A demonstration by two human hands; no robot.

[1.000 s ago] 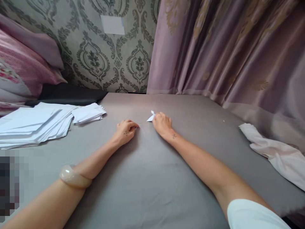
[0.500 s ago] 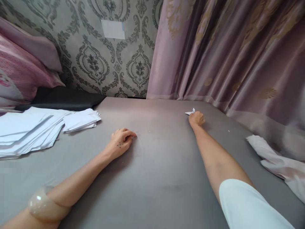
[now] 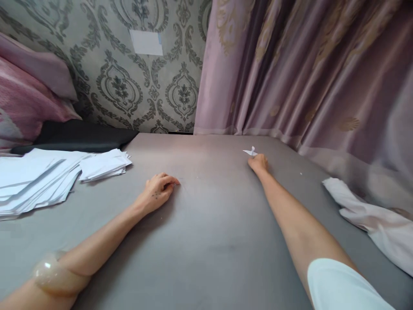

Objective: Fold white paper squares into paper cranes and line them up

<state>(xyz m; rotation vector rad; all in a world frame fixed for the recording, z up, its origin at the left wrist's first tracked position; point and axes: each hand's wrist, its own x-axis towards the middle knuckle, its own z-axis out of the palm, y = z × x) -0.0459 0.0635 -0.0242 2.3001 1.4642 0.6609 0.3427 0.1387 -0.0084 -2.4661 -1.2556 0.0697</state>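
My right hand (image 3: pixel 259 163) reaches far across the table, its fingers curled at a small piece of folded white paper (image 3: pixel 250 151). The paper has a pointed end to the left and a small flap standing up; its lower part is hidden behind the fingers. On the left, my left hand (image 3: pixel 158 190) rests on the grey tabletop (image 3: pixel 206 224), loosely bent with the index finger stretched out and the thumb under it. I see nothing held in it. A pale bangle (image 3: pixel 58 275) circles my left forearm.
Stacks of white paper sheets (image 3: pixel 35 181) and smaller cut papers (image 3: pixel 105 164) lie at the left. Behind them are a black sheet (image 3: pixel 87 134) and pink cloth (image 3: pixel 35 86). A pale crumpled cloth (image 3: pixel 364 215) lies at the right, below the purple curtain (image 3: pixel 274 77).
The view has shifted slightly, moving everything a little left. My right hand sits slightly lower against the folded paper, and more of the paper shows. My left hand stays in place.
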